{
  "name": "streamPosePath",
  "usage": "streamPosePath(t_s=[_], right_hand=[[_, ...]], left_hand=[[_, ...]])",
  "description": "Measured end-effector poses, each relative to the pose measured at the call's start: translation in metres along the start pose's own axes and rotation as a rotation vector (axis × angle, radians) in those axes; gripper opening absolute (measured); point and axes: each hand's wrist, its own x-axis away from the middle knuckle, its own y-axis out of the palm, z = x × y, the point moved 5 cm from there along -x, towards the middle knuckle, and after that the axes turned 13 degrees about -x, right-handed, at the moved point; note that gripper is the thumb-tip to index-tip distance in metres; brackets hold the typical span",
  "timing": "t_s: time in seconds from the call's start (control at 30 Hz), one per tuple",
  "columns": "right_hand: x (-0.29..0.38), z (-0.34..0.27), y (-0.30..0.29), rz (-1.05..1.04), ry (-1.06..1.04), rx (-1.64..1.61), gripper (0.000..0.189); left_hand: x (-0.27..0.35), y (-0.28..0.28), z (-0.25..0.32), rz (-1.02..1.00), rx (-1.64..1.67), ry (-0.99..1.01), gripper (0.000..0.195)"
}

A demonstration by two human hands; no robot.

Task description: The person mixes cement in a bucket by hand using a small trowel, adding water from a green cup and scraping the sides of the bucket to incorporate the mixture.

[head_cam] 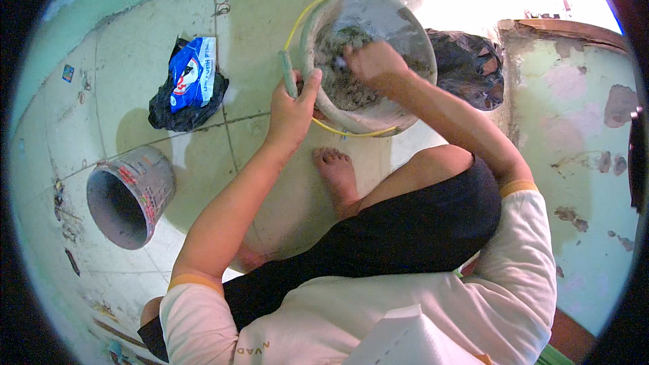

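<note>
A plastic bucket point(432, 56) stands on the floor before me, its mouth towards me. A grey, wet, cement-like mix point(355, 83) lies inside. Its handle is a yellow wire point(304, 12) with a greenish grip sleeve point(289, 75). My left hand point(296, 99) is closed around that sleeve at the bucket's near left side, thumb along the rim. Inside the bucket mouth, my right hand point(377, 66) is over the mix, fingers curled and blurred by motion. Whether it grips something cannot be made out.
An empty, stained pail point(162, 172) lies tipped at the left. Beyond it, a blue and white packet point(195, 76) rests on a black plastic bag point(215, 96). Another black bag point(469, 68) touches the bucket's right side. A patched green wall point(568, 137) rises at right; my bare foot point(337, 172) is near the bucket.
</note>
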Motion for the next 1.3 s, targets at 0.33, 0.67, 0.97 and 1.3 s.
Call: streamPosePath(t_s=[0.33, 0.67, 0.97, 1.3], right_hand=[[0.029, 0.075, -0.021, 0.026, 0.116, 0.047, 0.022], [0.040, 0.023, -0.030, -0.118, -0.108, 0.099, 0.029], [-0.005, 0.033, 0.004, 0.138, -0.182, 0.092, 0.020], [0.034, 0.075, -0.030, -0.103, 0.102, 0.260, 0.021]], left_hand=[[0.003, 0.002, 0.005, -0.055, 0.086, -0.136, 0.035], [0.001, -0.009, 0.002, 0.021, -0.102, -0.046, 0.039], [0.001, 0.006, 0.004, -0.045, 0.043, -0.062, 0.037], [-0.001, 0.004, -0.007, -0.039, 0.048, -0.102, 0.037]])
